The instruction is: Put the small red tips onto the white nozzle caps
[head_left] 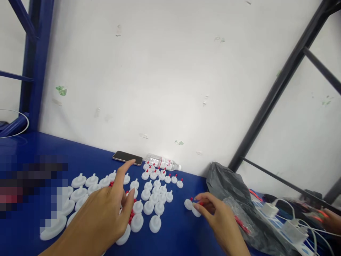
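My left hand (106, 202) hovers over the white caps, index finger stretched out and thumb apart, with nothing visible in it. Under and beside it lie several small red pieces (131, 216). My right hand (217, 217) pinches the red tip of a white cap (196, 212). Touching or close to that cap is another white cap with a red tip (188, 203). Several plain white caps (155, 223) stand in the middle and at the left. Behind them, white caps with red tips (179, 183) form rows near the bottle.
A phone (128, 157) and a clear plastic bottle (162, 162) lie by the wall. At the right are a grey plastic bag (226, 181), a clear bag with red pieces (242, 224), and a power strip with white chargers (294, 231). Another person's hand (331, 220) shows at the right edge.
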The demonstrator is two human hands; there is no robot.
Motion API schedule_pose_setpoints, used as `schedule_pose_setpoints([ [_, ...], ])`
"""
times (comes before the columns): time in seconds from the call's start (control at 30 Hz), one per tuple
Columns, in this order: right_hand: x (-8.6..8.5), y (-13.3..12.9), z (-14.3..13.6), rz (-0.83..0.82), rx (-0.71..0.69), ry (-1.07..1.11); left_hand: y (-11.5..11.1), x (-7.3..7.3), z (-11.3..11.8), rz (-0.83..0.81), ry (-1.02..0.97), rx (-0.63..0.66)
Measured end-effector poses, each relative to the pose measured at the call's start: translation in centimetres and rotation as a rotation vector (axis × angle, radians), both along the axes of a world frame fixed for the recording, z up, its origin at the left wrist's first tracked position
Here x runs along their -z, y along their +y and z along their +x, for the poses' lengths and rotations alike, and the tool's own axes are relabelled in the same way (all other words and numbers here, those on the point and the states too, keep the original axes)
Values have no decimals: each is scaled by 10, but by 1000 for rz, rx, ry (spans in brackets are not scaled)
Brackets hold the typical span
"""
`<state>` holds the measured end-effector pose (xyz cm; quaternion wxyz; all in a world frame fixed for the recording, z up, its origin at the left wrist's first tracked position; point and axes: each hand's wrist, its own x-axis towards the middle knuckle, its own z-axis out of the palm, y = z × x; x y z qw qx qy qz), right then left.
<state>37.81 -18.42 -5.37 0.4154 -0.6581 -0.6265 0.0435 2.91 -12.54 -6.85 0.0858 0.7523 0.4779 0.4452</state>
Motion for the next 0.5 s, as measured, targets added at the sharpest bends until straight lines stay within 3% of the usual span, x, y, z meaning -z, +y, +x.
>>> schedule_pose_setpoints([
  [0.1,-29,-10,-39,32,-127,-56,-11,-10,3,-22,53,91],
  [0.17,-37,-12,-70,84,-221,-113,-20,-16,7,-68,71,142],
  [0.33,-23,-5,-126,146,-463,-250,-38,-20,14,-221,31,245],
  [0.5,-9,1,-137,301,-406,-328,-39,-29,14,-333,-75,294],
])
